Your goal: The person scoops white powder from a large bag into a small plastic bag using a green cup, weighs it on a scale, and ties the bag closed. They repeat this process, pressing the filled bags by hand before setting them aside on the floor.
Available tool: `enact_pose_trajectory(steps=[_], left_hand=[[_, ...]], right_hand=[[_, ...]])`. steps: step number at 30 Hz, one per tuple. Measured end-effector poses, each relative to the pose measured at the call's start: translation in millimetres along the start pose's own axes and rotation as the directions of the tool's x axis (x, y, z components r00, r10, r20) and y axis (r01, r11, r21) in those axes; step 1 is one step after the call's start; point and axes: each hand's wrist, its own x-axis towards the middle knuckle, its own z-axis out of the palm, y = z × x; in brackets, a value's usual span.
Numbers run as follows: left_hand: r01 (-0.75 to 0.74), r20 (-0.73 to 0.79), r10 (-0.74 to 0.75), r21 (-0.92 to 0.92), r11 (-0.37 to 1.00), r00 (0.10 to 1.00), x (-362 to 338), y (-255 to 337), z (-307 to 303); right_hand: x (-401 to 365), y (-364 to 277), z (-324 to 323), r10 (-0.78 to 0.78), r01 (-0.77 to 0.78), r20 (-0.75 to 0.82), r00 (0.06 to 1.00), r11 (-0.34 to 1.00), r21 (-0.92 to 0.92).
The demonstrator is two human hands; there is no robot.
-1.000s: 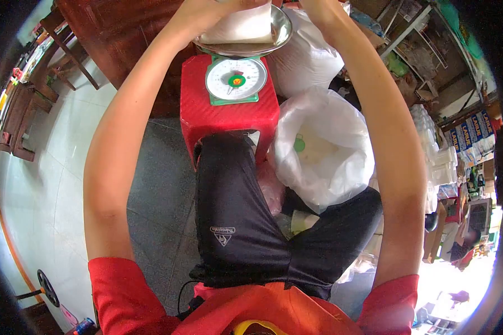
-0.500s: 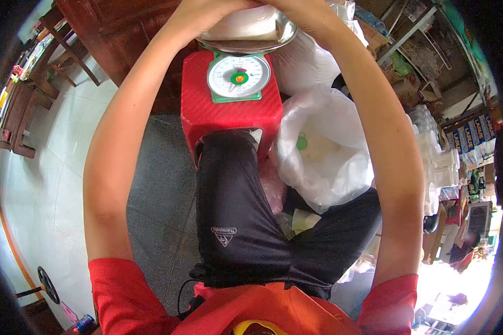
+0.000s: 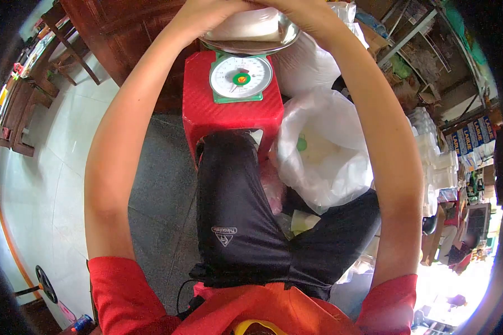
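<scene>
A dial scale point(image 3: 241, 78) with a green frame and round metal pan point(image 3: 235, 47) stands on a red plastic stool point(image 3: 235, 114). In the pan rests a white bundle point(image 3: 248, 27), perhaps a filled plastic bag; its top is hidden by my hands. My left hand point(image 3: 215, 12) is over the bundle's left side and my right hand point(image 3: 304, 15) over its right, meeting at the picture's top edge. Most of the fingers are cut off by that edge, so their grip cannot be made out.
Right of the stool stands an open white plastic bag point(image 3: 324, 162) with a small green item point(image 3: 302, 143) in it. Behind it sits a full white sack point(image 3: 307, 64). Stacked clear containers point(image 3: 430, 151) are at the right, carved brown wood point(image 3: 128, 33) at upper left.
The view has shifted very slightly, so the scale and stool sit a little further right. Both hands stay over the white bundle; nothing else has visibly changed.
</scene>
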Motion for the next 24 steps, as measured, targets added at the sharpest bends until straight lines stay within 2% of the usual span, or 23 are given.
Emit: enact_pose_trajectory(steps=[3,5,8,12,15,18,20,24], left_hand=[[-0.025,-0.021,0.025,0.002,1.0,0.999,2.2,-7.0,-1.4],[-0.115,-0.008,0.116,0.056,0.992,0.993,2.3,-8.8,-1.7],[-0.134,-0.014,0.135,0.062,0.989,0.991,-3.1,-3.0,1.5],[-0.116,-0.002,0.116,0.054,0.992,0.993,-6.2,1.3,2.8],[-0.153,-0.008,0.154,0.063,0.986,0.988,-7.4,-0.7,2.4],[-0.178,-0.014,0.18,0.082,0.981,0.984,-10.2,-0.8,2.4],[-0.184,-0.002,0.185,0.069,0.98,0.983,-11.1,-0.1,2.6],[-0.156,-0.001,0.156,0.02,0.987,0.988,-12.6,3.5,3.9]], right_hand=[[-0.3,0.4,1.2,-0.015,0.015,-0.019,1.0,1.0,0.007],[-1.8,0.8,0.1,-0.016,0.016,0.006,1.0,1.0,0.021],[-4.1,1.2,-0.1,-0.053,0.053,0.007,0.999,0.999,-0.004],[-10.0,-3.5,-1.9,-0.018,0.017,-0.014,1.0,0.997,-0.081],[-8.5,1.3,-0.5,-0.09,0.087,-0.025,0.996,0.991,-0.104],[-7.1,5.4,1.6,-0.155,0.155,-0.006,0.988,0.988,-0.02],[-7.2,6.2,3.5,-0.179,0.175,0.021,0.984,0.978,0.113],[-7.9,7.1,3.3,-0.177,0.169,0.031,0.984,0.972,0.165]])
